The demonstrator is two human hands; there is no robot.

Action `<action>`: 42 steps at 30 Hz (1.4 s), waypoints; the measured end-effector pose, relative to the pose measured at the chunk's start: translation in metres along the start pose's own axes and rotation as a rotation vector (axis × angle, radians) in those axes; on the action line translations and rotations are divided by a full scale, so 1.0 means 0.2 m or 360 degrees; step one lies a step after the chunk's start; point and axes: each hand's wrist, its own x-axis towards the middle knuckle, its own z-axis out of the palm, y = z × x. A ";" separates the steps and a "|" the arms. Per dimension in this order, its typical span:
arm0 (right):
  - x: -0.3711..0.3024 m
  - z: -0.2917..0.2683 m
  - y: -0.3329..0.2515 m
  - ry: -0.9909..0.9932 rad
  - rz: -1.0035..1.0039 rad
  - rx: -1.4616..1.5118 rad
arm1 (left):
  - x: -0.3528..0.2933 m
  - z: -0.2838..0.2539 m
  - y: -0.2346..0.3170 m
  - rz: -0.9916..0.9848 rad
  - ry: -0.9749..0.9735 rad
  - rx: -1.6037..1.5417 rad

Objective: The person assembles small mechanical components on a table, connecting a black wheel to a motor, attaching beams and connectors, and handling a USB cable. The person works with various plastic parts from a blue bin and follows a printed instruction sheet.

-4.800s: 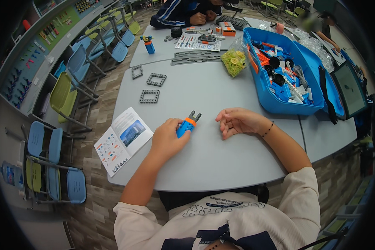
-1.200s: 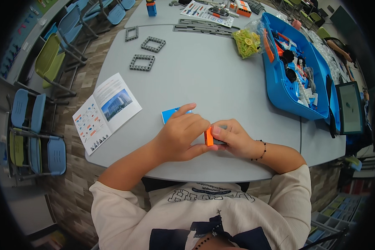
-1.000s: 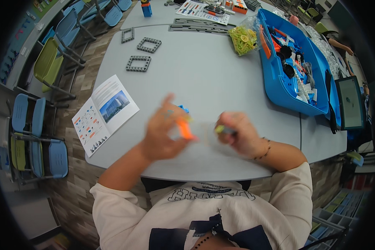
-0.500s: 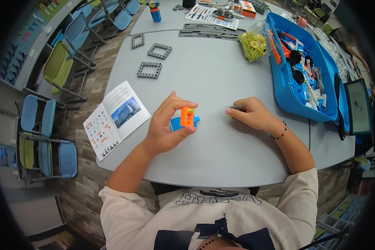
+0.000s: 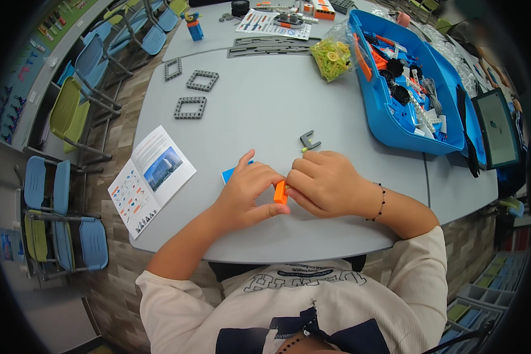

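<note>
Between the thumb and fingers of my left hand (image 5: 246, 192) is a small orange building block (image 5: 281, 193). My right hand (image 5: 326, 184) is closed, its fingertips pinched together against the block's right side; what they grip is hidden. Partly covered by my left hand, a blue building piece (image 5: 228, 174) lies on the table behind it. Just beyond my right hand rests a dark grey C-shaped piece (image 5: 308, 141) with yellow-green pins at its lower end.
Left of my hands lies an open instruction booklet (image 5: 151, 180). Grey rectangular frames (image 5: 190, 108) are farther off at left, long grey beams (image 5: 271, 46) at the back. A bag of yellow-green parts (image 5: 331, 59) sits beside a blue bin (image 5: 389, 133) full of pieces. A laptop (image 5: 497, 128) stands at far right.
My right hand has put down the grey C-shaped piece and come left to the orange block. My left hand has shifted the block slightly right and nearer. The view has shifted slightly.
</note>
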 end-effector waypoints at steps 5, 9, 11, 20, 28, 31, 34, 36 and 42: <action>-0.01 0.03 0.00 0.0023 -0.0051 0.0129 | -0.01 0.03 0.01 -0.0014 -0.0038 -0.0125; -0.02 0.05 0.02 0.0070 0.0031 0.0781 | -0.01 0.01 0.04 -0.0101 -0.0048 -0.0277; -0.02 0.06 0.01 0.0099 0.0070 0.0877 | 0.00 0.00 0.05 -0.0067 0.0007 -0.0231; -0.02 0.03 0.01 0.0122 0.0147 0.0766 | 0.00 0.04 0.08 0.0257 0.0354 0.0507; 0.00 0.06 0.01 -0.0239 0.0821 0.1748 | 0.00 0.03 0.09 0.0245 0.0547 0.0632; -0.01 0.09 0.01 -0.0335 0.1243 0.2517 | 0.00 0.00 0.11 0.0095 0.0474 0.0140; -0.02 0.11 0.00 -0.0369 0.1357 0.2887 | 0.00 -0.01 0.12 -0.0031 0.0380 -0.0193; -0.02 0.13 0.00 -0.0390 0.1271 0.3003 | 0.00 -0.02 0.12 -0.0073 0.0340 -0.0296; -0.02 0.14 -0.01 -0.0414 0.1190 0.3002 | 0.00 -0.02 0.11 -0.0102 0.0331 -0.0467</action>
